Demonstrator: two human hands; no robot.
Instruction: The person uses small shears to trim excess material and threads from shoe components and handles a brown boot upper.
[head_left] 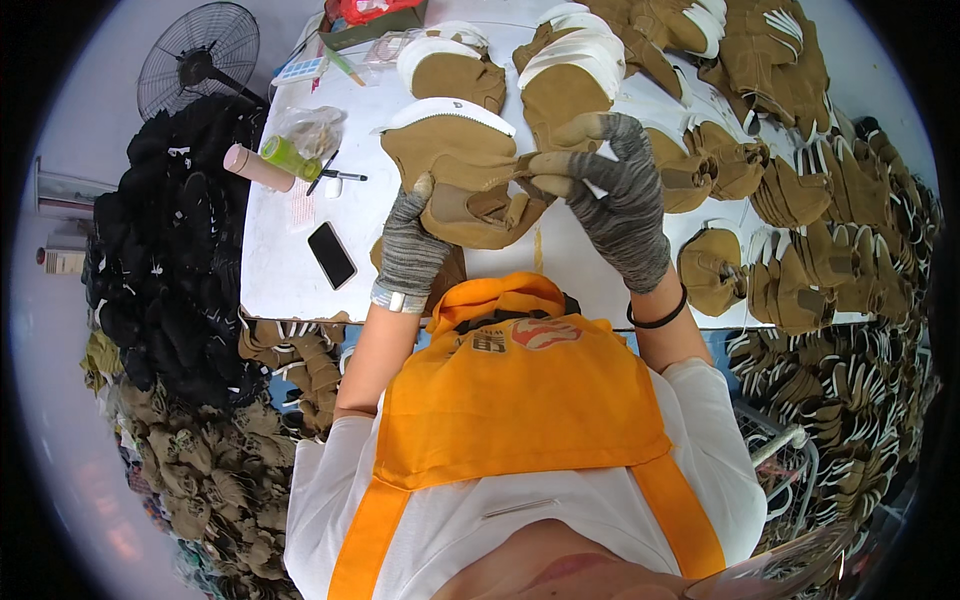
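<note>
I hold a tan shoe upper (462, 170) with a white padded collar above the white table (280, 250). My left hand (408, 245), in a grey knit glove, grips its lower left edge. My right hand (618, 195), also gloved in grey, pinches the right side of the same upper between thumb and fingers. Both forearms rise from the lower edge past an orange apron.
Stacks of tan uppers (770, 150) cover the table's back and right side. A black phone (331, 254), a pen (340, 176), a green bottle (285, 156) and a pink roll (255, 166) lie at left. A pile of black pieces (175, 240) and a fan (198, 55) stand further left.
</note>
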